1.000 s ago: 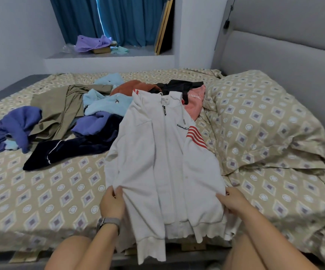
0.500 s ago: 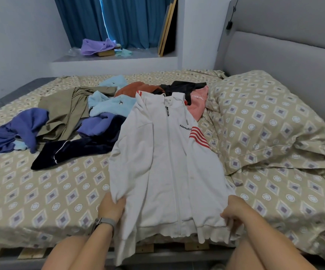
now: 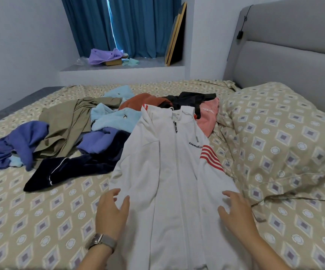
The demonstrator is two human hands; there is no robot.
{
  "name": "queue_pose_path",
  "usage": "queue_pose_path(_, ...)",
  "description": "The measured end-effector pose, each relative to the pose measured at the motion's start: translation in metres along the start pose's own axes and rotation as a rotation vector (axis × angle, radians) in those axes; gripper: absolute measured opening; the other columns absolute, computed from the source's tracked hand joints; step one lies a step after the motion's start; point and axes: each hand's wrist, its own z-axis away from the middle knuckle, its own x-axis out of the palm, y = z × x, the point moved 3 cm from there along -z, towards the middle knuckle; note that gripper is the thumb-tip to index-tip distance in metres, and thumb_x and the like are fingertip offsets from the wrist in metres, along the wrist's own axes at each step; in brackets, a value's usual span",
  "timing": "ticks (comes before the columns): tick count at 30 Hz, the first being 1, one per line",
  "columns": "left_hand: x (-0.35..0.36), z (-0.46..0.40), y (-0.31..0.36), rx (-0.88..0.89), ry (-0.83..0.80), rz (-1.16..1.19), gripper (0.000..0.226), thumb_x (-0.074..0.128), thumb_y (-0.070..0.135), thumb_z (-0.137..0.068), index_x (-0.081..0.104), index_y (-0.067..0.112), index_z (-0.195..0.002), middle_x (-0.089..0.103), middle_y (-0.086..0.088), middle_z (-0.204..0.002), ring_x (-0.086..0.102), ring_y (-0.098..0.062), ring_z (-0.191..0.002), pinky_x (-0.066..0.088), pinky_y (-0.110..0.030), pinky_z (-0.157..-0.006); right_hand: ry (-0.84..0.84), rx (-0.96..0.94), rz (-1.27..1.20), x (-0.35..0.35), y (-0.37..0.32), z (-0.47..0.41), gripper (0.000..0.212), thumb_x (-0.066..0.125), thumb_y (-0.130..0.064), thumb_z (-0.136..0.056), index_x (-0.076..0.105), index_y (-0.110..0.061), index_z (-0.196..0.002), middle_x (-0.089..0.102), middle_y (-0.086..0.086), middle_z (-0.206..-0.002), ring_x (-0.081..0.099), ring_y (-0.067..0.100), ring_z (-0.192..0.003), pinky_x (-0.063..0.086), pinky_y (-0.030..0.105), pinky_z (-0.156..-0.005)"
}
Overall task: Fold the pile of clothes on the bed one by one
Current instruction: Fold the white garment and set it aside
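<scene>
- Left hand is splayed, fingers spread and relaxed, at the left edge of the white zip jacket; that grip is apart, clamped on nothing
- Right hand mirrors it at the jacket's right edge, fingers loose and apart, holding nothing
- Whether either palm is pressing the cloth or hovering just above it, I cannot tell
- The jacket lies front-up and zipped on the bed, collar away from the person, red-striped sleeve towards the pillow
- Looks to me like smoothing before the first fold, and the task is barely begun
- The pile of clothes sits unfolded beyond and to the left, and the jacket's collar end rests on top of it
- Risk: fold a side in now and the dark navy garment just beside the left edge could get dragged along
- Risk: the right sleeve lies against the pillow, so it could bunch or fold crooked there
- Risk: the collar on the lumpy pile may leave the fold uneven
</scene>
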Motion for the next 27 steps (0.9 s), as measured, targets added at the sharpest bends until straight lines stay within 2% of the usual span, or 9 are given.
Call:
queue_pose_path(3,0.014,-0.056,0.03,0.164,-0.024,-0.025,0.03,0.071,0.016,-0.085,0.062,0.007,-0.113,0.061,-0.007,-0.11,0.057,-0.017,-0.088,0.044,-0.031,-0.077,-0.08,-0.13,0.018,0.0,-0.023,-0.048,0.038,0.065,-0.012,-0.087,0.056,-0.01,-0.125,0.055,0.006,-0.124,0.049,0.026,-0.119,0.033,0.026,-0.094)
queue_pose_path(7,0.045,-0.141,0.08,0.234,-0.122,-0.05,0.041,0.069,0.021,-0.088,0.058,0.004,-0.123,0.059,-0.01,-0.121,0.06,-0.026,-0.106,0.047,-0.035,-0.09,-0.149,-0.27,0.063,-0.002,-0.075,-0.144,0.04,0.058,-0.032,-0.09,0.054,-0.012,-0.125,0.056,0.009,-0.127,0.049,0.017,-0.107,0.034,0.024,-0.088)
queue_pose_path(11,0.073,-0.24,0.133,0.193,-0.092,-0.163,0.045,0.063,0.034,-0.09,0.059,0.006,-0.125,0.06,-0.012,-0.127,0.055,-0.03,-0.118,0.042,-0.036,-0.096,-0.145,-0.271,-0.002,-0.004,-0.126,-0.236,0.047,0.052,-0.027,-0.099,0.044,-0.004,-0.139,0.05,0.009,-0.138,0.045,0.025,-0.13,0.034,0.029,-0.1)
queue_pose_path(15,0.091,-0.313,0.165,0.056,-0.032,-0.169,0.036,0.056,0.043,-0.091,0.057,0.015,-0.069,0.06,-0.007,-0.074,0.061,-0.036,-0.089,0.035,-0.032,-0.056,-0.049,-0.167,-0.137,-0.005,-0.15,-0.323,0.032,0.049,-0.023,-0.099,0.058,-0.001,-0.077,0.056,0.014,-0.072,0.055,0.033,-0.073,0.04,0.036,-0.061)
queue_pose_path(17,0.11,-0.331,0.172,-0.006,-0.14,-0.2,0.037,0.06,0.047,-0.087,0.061,0.01,-0.085,0.06,-0.009,-0.086,0.06,-0.03,-0.079,0.032,-0.029,-0.051,-0.004,-0.077,-0.189,-0.002,-0.151,-0.355,0.045,0.047,-0.026,-0.099,0.04,-0.009,-0.057,0.04,0.007,-0.057,0.039,0.021,-0.055,0.028,0.032,-0.051)
queue_pose_path(19,0.128,-0.344,0.174,-0.1,-0.224,-0.189,0.057,0.062,0.053,-0.085,0.059,0.005,-0.114,0.057,-0.007,-0.096,0.055,-0.027,-0.079,0.034,-0.029,-0.051,-0.046,0.034,-0.174,0.011,-0.146,-0.386,0.045,0.043,-0.036,-0.099,0.044,-0.008,-0.064,0.048,0.005,-0.066,0.046,0.021,-0.062,0.032,0.029,-0.058)
queue_pose_path(21,0.141,-0.353,0.172,-0.187,-0.249,-0.124,0.07,0.062,0.055,-0.085,0.05,0.005,-0.133,0.055,-0.007,-0.104,0.05,-0.026,-0.083,0.041,-0.03,-0.065,-0.122,0.134,-0.199,0.029,-0.136,-0.404,0.052,0.039,-0.056,-0.093,0.057,-0.008,-0.095,0.063,0.007,-0.098,0.061,0.029,-0.093,0.043,0.03,-0.08)
queue_pose_path(24,0.153,-0.372,0.16,-0.322,-0.3,0.082,0.074,0.064,0.056,-0.082,0.047,0.011,-0.139,0.054,-0.006,-0.118,0.053,-0.03,-0.1,0.043,-0.035,-0.087,-0.111,0.193,-0.229,0.048,-0.132,-0.419,0.078,0.04,-0.068,-0.088,0.054,-0.005,-0.132,0.058,0.011,-0.13,0.055,0.034,-0.117,0.044,0.036,-0.096)
queue_pose_path(27,0.154,-0.388,0.151,-0.506,-0.463,0.203,0.074,0.067,0.061,-0.077,0.052,0.016,-0.134,0.058,-0.006,-0.13,0.057,-0.029,-0.115,0.043,-0.04,-0.104,-0.196,0.295,-0.358,0.06,-0.137,-0.429,0.095,0.05,-0.08,-0.071,0.053,-0.011,-0.136,0.058,0.008,-0.132,0.056,0.032,-0.119,0.044,0.039,-0.102)
